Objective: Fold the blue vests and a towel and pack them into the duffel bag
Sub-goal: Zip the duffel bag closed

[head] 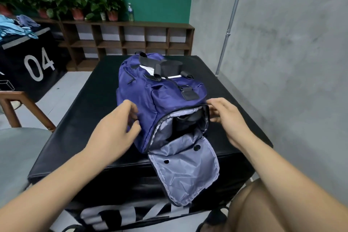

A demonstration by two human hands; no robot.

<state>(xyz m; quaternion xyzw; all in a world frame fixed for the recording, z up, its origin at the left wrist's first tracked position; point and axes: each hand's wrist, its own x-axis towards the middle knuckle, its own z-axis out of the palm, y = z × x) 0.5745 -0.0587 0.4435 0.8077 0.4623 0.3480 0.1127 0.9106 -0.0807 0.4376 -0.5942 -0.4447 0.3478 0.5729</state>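
duffel bag (pixel 160 88) lies on the black table (pixel 79 118), long axis pointing away from the person, open end pocket (pixel 180 124) facing them. right hand (pixel 224 113) pinches the pocket's right rim; left hand (pixel 116 124) curls at its left side, grip unclear. blue vests (pixel 17 26) sit far left.

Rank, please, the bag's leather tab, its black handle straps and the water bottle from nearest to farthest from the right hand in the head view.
1. Leather tab: on the duffel bag, at its near end, just beyond the right hand.
2. Black handle straps: atop the bag, farther back.
3. Water bottle: on the far shelf.
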